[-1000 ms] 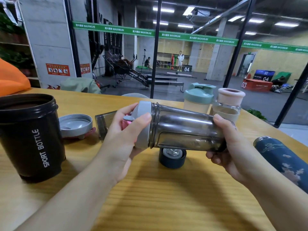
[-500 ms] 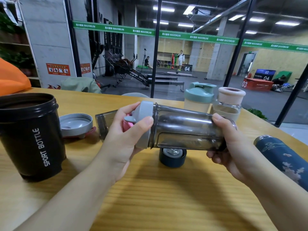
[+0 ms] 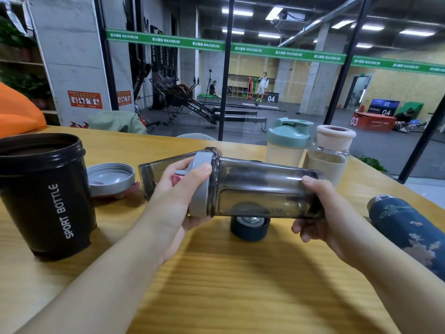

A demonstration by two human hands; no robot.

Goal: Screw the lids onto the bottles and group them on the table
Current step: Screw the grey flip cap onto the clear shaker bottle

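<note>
I hold a smoky clear bottle [image 3: 260,189] sideways above the table. My right hand [image 3: 320,213] grips its base end. My left hand [image 3: 178,191] wraps round the grey lid [image 3: 201,189] on its mouth; the lid has a pink tab. Behind it lies a second smoky bottle [image 3: 154,172] without a lid. An open black SPORT BOTTLE [image 3: 45,194] stands at the left, with a loose grey lid [image 3: 110,177] beside it. A dark round cap [image 3: 250,225] sits under the held bottle. A dark blue patterned bottle [image 3: 407,230] lies at the right.
A green-lidded shaker [image 3: 287,143] and a pink-lidded glass bottle [image 3: 332,150] stand together at the wooden table's [image 3: 240,285] far right edge. An orange object [image 3: 16,109] lies at far left. A glass wall runs behind the table.
My left hand has turned slightly on the grey lid, thumb shifting along its rim. The bottle and right hand stay almost in place.
</note>
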